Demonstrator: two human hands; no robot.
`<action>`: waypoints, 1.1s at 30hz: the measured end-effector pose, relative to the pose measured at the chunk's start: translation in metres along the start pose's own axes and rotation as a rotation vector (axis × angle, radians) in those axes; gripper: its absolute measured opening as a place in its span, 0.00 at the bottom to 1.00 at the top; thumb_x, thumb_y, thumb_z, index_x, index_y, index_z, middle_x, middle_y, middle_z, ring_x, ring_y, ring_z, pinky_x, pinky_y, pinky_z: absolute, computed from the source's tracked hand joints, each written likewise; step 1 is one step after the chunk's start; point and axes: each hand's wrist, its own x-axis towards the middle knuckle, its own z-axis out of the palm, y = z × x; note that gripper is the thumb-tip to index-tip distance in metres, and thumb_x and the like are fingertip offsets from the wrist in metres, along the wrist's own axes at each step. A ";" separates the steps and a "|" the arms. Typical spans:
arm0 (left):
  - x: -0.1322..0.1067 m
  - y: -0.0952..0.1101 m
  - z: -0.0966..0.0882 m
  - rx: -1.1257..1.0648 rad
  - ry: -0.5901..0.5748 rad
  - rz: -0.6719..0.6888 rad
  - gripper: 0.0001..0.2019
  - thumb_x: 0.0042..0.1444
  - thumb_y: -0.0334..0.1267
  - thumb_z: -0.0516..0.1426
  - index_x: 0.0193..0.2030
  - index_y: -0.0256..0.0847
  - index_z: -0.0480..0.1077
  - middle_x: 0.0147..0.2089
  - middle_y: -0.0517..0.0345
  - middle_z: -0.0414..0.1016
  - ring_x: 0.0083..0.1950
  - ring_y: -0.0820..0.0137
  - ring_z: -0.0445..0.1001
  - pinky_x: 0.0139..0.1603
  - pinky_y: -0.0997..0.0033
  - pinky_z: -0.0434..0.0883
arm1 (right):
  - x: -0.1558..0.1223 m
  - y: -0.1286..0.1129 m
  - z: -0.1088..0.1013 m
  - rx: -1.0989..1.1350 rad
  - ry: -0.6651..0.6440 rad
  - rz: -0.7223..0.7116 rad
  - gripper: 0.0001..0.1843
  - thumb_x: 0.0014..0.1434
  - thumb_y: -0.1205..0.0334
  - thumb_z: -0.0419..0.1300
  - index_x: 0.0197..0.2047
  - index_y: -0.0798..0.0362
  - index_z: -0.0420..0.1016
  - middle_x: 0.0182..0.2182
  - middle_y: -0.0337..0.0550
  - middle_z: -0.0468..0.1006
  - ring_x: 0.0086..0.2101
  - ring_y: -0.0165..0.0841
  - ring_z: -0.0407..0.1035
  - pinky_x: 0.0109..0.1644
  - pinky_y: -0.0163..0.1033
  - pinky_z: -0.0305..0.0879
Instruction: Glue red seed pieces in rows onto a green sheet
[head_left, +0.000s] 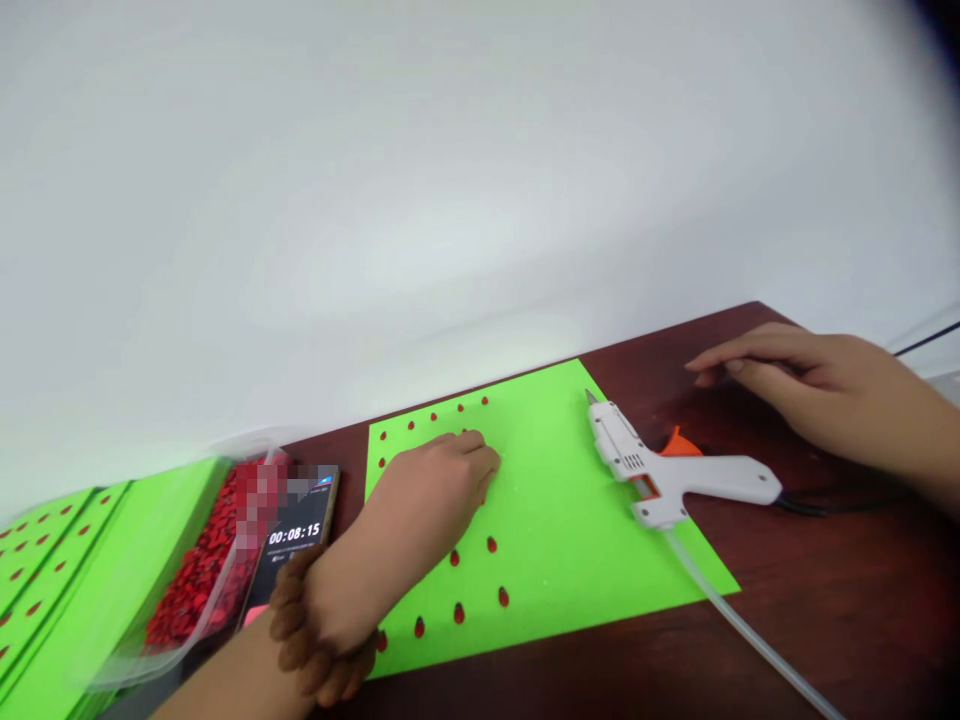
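Plain white wall (420,180) across the top of the view, and below it a dark reddish-brown wooden bench (847,610) running off at a slant. Centre stage, a bright green foam sheet (577,530) lies skewed on the bench, dotted with small red teardrop-shaped pieces (459,613) set out in spaced rows. Left hand (442,475) is right there on the sheet, fingers curled down among those red pieces, a brown wooden-bead bracelet (319,630) on the wrist; the fingertips hide whatever is beneath them, so no call on whether it has hold of anything. Right hand (821,395) is out past the sheet's far right edge, loosely half-curled, nothing in it. And here's the key line-up: a white hot-glue gun (675,480) lies on its side over the sheet's right edge, much nearer the right hand, nozzle aimed up and left, handle pointing right toward that hand, a clear cord (750,630) trailing off the bottom. Over on the left, a clear plastic tub (120,670) heaped with red pieces, a phone (296,535) showing 00:08:15, and a stack of green sheets (165,520) with red dots.
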 end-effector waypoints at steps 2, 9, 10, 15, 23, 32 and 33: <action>0.000 0.003 -0.008 0.086 -0.075 0.062 0.10 0.65 0.23 0.57 0.42 0.41 0.78 0.42 0.56 0.81 0.43 0.62 0.79 0.31 0.66 0.68 | 0.000 0.000 0.000 -0.004 -0.005 -0.005 0.19 0.62 0.45 0.54 0.43 0.38 0.86 0.43 0.37 0.88 0.47 0.47 0.81 0.55 0.59 0.76; -0.007 0.015 0.005 0.286 -0.015 0.162 0.11 0.64 0.21 0.56 0.48 0.35 0.76 0.43 0.49 0.79 0.41 0.59 0.78 0.25 0.64 0.69 | 0.000 0.001 0.001 -0.005 0.009 -0.012 0.18 0.63 0.46 0.55 0.43 0.39 0.86 0.43 0.39 0.88 0.47 0.48 0.81 0.54 0.57 0.77; -0.008 0.014 0.009 0.288 0.000 0.158 0.11 0.64 0.21 0.55 0.48 0.35 0.76 0.44 0.48 0.79 0.41 0.59 0.78 0.26 0.64 0.70 | 0.000 0.002 0.001 -0.001 0.012 -0.017 0.18 0.63 0.46 0.55 0.44 0.40 0.86 0.43 0.39 0.88 0.47 0.48 0.81 0.54 0.57 0.77; -0.015 0.001 0.014 0.121 0.061 0.037 0.17 0.67 0.23 0.55 0.59 0.38 0.75 0.55 0.49 0.81 0.48 0.59 0.81 0.37 0.64 0.76 | 0.000 0.000 0.000 -0.003 0.006 -0.024 0.19 0.63 0.46 0.55 0.43 0.41 0.86 0.43 0.41 0.89 0.46 0.49 0.81 0.53 0.57 0.77; -0.010 0.006 0.008 -0.040 0.057 -0.184 0.12 0.72 0.37 0.54 0.46 0.41 0.80 0.45 0.50 0.82 0.49 0.53 0.81 0.42 0.58 0.75 | -0.001 0.004 0.001 0.010 0.000 -0.028 0.18 0.65 0.46 0.55 0.44 0.39 0.86 0.44 0.38 0.88 0.47 0.46 0.81 0.54 0.56 0.77; -0.001 0.014 0.010 -0.025 0.005 -0.189 0.12 0.71 0.35 0.53 0.43 0.41 0.80 0.44 0.51 0.82 0.49 0.54 0.81 0.41 0.58 0.76 | -0.001 0.011 0.007 0.008 -0.093 -0.142 0.19 0.70 0.44 0.54 0.50 0.37 0.85 0.50 0.41 0.85 0.52 0.47 0.78 0.60 0.60 0.73; 0.000 0.014 0.009 -0.014 0.008 -0.184 0.12 0.71 0.34 0.53 0.42 0.41 0.79 0.44 0.51 0.82 0.49 0.54 0.81 0.41 0.58 0.76 | -0.001 0.011 0.008 0.009 -0.102 -0.145 0.19 0.70 0.43 0.54 0.50 0.37 0.85 0.50 0.41 0.85 0.52 0.47 0.78 0.60 0.61 0.72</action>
